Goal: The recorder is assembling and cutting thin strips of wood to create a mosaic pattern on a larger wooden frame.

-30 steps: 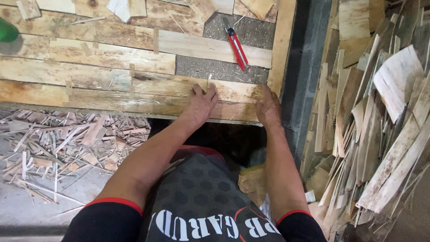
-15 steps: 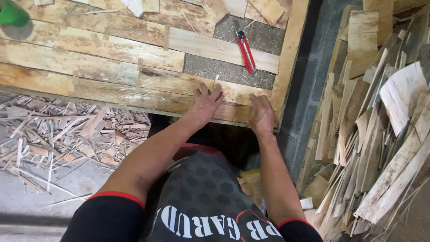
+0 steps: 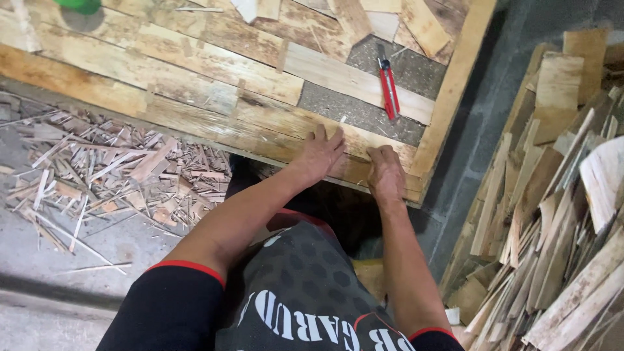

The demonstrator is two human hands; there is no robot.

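A large board (image 3: 195,65) covered with glued strips of pale scrap wood lies on the floor in front of me. My left hand (image 3: 320,155) lies flat, fingers spread, on a wooden strip (image 3: 292,127) along the board's near edge. My right hand (image 3: 385,172) presses on the same strip just to the right, fingers curled down on it, near the board's right frame rail (image 3: 452,84). A bare grey patch (image 3: 364,110) of the backing shows beyond my hands. Red-handled pliers (image 3: 389,88) lie on it.
A heap of wood strips and offcuts (image 3: 559,214) fills the right side. Splinters and small scraps (image 3: 110,172) litter the floor at the left. A green object (image 3: 79,5) sits at the board's far left edge. Loose wood pieces (image 3: 364,19) lie at the far end.
The view has shifted, so the board now sits tilted in frame. Both hands stay pressed on the near strip, the left hand a little further right along it.
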